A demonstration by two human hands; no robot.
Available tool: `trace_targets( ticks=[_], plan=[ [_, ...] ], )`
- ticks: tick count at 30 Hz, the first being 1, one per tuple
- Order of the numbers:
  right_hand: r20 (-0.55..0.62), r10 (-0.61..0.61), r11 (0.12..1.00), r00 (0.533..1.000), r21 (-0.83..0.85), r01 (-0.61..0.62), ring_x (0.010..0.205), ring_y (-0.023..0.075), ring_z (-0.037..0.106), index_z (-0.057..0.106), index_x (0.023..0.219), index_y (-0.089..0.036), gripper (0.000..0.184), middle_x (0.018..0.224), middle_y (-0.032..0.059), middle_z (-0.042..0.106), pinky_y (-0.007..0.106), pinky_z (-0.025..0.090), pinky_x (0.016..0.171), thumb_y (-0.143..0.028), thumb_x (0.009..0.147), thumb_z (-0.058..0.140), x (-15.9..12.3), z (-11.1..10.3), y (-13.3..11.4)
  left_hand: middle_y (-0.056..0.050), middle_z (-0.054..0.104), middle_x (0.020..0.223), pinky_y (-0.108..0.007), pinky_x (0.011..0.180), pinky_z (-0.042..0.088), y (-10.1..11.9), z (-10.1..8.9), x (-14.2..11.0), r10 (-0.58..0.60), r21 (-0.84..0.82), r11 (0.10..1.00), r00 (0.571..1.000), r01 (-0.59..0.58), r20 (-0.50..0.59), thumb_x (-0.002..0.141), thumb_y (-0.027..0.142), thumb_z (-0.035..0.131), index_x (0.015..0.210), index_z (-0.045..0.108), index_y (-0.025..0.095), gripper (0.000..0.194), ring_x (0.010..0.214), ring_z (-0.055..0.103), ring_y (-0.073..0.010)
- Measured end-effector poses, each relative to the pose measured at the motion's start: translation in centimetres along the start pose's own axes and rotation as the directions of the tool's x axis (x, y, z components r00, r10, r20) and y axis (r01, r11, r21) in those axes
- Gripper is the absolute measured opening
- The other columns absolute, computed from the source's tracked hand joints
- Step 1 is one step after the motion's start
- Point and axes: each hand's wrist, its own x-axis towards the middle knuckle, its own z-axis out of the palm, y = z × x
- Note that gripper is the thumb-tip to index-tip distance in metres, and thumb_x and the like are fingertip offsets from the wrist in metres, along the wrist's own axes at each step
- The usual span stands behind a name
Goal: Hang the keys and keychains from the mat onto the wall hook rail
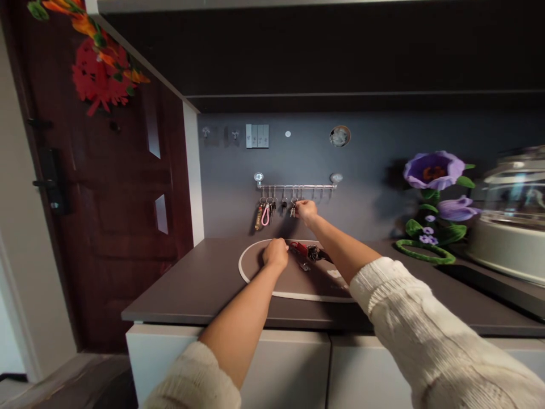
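My right hand (pixel 307 211) is raised to a metal hook rail (pixel 298 186) on the wall, its fingers pinched at a small bunch of keys (pixel 293 211) at one of the hooks. Left of it on the rail hang more keys (pixel 284 204), a pink loop strap (pixel 265 215) and a gold-brown keychain (pixel 258 218). My left hand (pixel 276 253) is closed low over a rounded brown mat (pixel 255 257) with a pale edge; whatever its fingers hold is hidden. Just right of it on the mat lie a red key holder (pixel 300 248) and a cluster of keys (pixel 314 253).
A dark shelf (pixel 323 57) overhangs the counter (pixel 183 284). Purple artificial flowers (pixel 434 170) and a clear-domed appliance (pixel 511 227) stand at the right. A dark red door (pixel 114 238) is at the left. Light switches (pixel 258 136) are on the wall.
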Motion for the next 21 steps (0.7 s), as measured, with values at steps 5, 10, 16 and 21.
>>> trace_targets(
  ticks=[5,10,16,21],
  plan=[
    [0.04,0.168,0.977,0.985,0.13,-0.172,0.045,0.006,0.05,0.047,0.06,-0.015,0.014,0.049,-0.0022,0.049,0.022,0.05,0.052,-0.008,0.072,0.048,-1.2,-0.3,-0.7,-0.012,0.067,0.081,-0.029,0.065,0.039,-0.6,0.4,0.3,0.017,-0.038,0.999,1.0,-0.017,0.0,0.076,0.022,0.054,0.074,0.065,0.017,0.012,0.075,0.06,-0.021],
    [0.066,0.234,0.946,0.97,0.215,-0.242,0.049,0.0055,0.052,0.047,0.062,-0.015,0.017,0.055,-0.0011,0.053,0.021,0.049,0.055,-0.001,0.07,0.045,-2.8,-1.3,-1.5,-0.003,0.063,0.069,-0.024,0.062,0.038,-1.1,0.9,0.7,0.047,-0.218,0.975,0.999,-0.046,0.0,0.072,0.021,0.059,0.071,0.063,0.017,0.006,0.061,0.053,-0.0125],
    [0.084,0.239,0.943,0.967,0.219,-0.252,0.048,0.0064,0.053,0.047,0.067,-0.015,0.016,0.056,-0.0012,0.054,0.022,0.049,0.057,-0.002,0.073,0.043,-4.6,-2.9,-2.2,0.004,0.05,0.049,-0.02,0.052,0.034,-0.7,0.4,0.4,0.128,-0.552,0.831,0.989,-0.069,0.069,0.07,0.017,0.058,0.067,0.06,0.013,0.006,0.047,0.042,-0.0066],
    [0.102,0.214,0.956,0.971,0.184,-0.23,0.054,0.0072,0.056,0.049,0.075,-0.015,0.009,0.066,0.0016,0.059,0.022,0.047,0.057,-0.009,0.078,0.043,-6.4,-4.3,-2.2,0.006,0.044,0.044,-0.018,0.044,0.027,-0.3,-0.6,-0.3,0.181,-0.622,0.782,0.969,-0.038,0.169,0.068,0.025,0.062,0.067,0.059,0.011,0.014,0.041,0.035,-0.0044]
  ],
)
